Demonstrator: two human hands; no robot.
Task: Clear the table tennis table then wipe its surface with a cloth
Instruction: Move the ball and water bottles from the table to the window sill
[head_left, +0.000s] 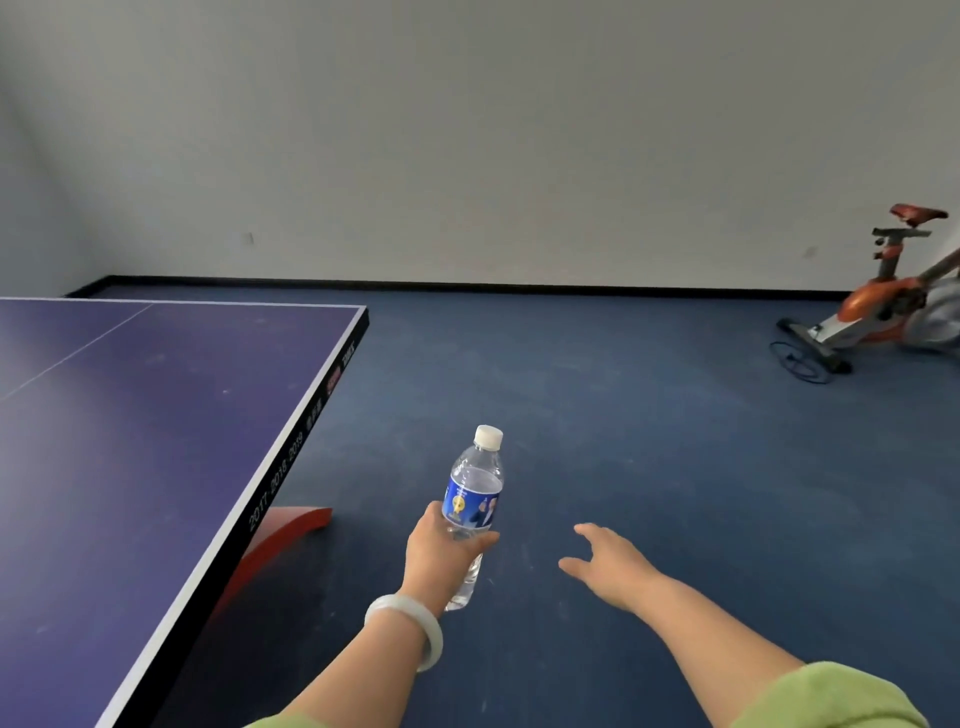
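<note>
Bottle (474, 499) gripped low by the left hand (441, 556) beside the table (130, 415); right hand (605, 564) spread, holding nothing.

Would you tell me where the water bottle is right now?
Head view, lower centre: the bottle is gripped by the left hand above the floor, just right of the table.
</note>
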